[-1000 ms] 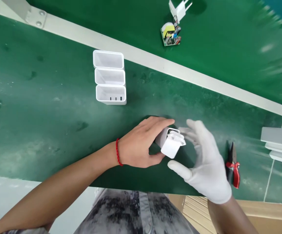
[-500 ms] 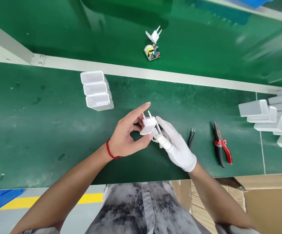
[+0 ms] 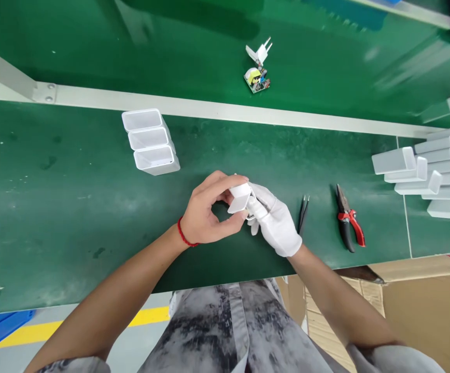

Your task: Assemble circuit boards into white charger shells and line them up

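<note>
My bare left hand (image 3: 205, 212), with a red cord at the wrist, pinches a small white charger plug (image 3: 239, 197) between thumb and fingers above the green table (image 3: 73, 207). My right hand (image 3: 273, 220) wears a white glove and closes on the same plug from the right side. Both hands meet at the plug near the table's front edge. The plug's metal pins are mostly hidden by my fingers.
Three open white charger shells (image 3: 150, 141) stand in a row to the left. Black tweezers (image 3: 303, 212) and red-handled cutters (image 3: 347, 220) lie to the right. Stacked white trays (image 3: 427, 173) fill the far right. A circuit board with a plug top (image 3: 256, 75) lies beyond the grey rail (image 3: 225, 111).
Both hands have closed more tightly around the plug, and my left fingers now curl over its pins. The view has shifted slightly.
</note>
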Demonstrator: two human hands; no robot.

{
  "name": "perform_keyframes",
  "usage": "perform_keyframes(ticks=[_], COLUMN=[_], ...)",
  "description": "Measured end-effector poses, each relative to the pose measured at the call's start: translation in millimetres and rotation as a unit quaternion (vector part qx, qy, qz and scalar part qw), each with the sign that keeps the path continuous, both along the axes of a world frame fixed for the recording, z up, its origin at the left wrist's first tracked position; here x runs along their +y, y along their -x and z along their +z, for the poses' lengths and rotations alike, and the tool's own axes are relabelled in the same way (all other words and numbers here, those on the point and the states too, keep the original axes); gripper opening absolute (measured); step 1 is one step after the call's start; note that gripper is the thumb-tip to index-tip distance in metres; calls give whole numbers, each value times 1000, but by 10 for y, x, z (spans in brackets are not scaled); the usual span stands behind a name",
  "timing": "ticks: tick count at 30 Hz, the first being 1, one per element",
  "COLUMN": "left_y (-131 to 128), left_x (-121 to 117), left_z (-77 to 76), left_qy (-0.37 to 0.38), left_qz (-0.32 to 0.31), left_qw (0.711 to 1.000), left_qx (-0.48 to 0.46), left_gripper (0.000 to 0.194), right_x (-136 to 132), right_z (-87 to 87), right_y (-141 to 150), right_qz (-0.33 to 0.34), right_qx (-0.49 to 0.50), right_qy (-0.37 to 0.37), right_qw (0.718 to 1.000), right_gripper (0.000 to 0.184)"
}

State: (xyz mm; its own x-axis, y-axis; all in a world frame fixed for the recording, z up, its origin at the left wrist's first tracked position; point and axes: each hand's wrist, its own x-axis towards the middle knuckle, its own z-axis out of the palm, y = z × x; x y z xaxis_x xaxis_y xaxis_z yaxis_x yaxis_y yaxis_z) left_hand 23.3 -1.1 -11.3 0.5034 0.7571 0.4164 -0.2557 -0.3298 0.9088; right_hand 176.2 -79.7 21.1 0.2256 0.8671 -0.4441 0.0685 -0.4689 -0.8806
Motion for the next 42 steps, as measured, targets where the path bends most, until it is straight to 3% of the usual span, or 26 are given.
perform_keyframes(ticks=[3, 8, 11, 19, 24, 27, 29, 30, 33, 36, 39, 42], left_y=[1, -2, -5, -18, -8, 6, 15, 19, 45, 113, 210, 283], left_x=[-16, -24, -20, -13, -8, -13, -13, -11, 20, 98, 211, 302], left_z=[-1, 13, 5, -30, -8, -2, -2, 0, 22, 76, 158, 252], left_qy=[3, -1, -2, -23, -27, -8, -4, -10, -48, -75, -113, -220], left_qz=[9, 12, 12, 27, 25, 11, 1, 0, 7, 49, 181, 310], left_qw=[1000, 1000, 1000, 999, 999, 1000, 1000, 1000, 998, 993, 968, 907], left_qx=[1, 4, -3, 9, 5, 11, 9, 9, 27, 76, 135, 181], left_gripper=[44, 45, 46, 47, 47, 48, 50, 51, 55, 66, 62, 41], right_x=[31, 50, 42, 41, -4, 12, 65, 104, 288, 626, 1178, 1840], right_z=[41, 22, -5, 97, 28, -45, -64, -59, 23, 174, 284, 253], right_y=[-44, 27, 47, -74, -82, -183, -268, -305, -380, -444, -560, -746], right_qz=[-8, -17, -19, 73, 57, 138, 222, 258, 306, 280, 187, 84], right_qx=[58, -46, -63, 23, -6, -30, -122, -181, -297, -311, -356, -405], right_qy=[22, 3, -4, 20, 13, -48, -126, -155, -178, -191, -195, -168], right_qw=[998, 999, 998, 997, 998, 989, 959, 936, 887, 888, 895, 895], right_gripper=[73, 48, 44, 60, 63, 85, 94, 91, 63, 53, 53, 54])
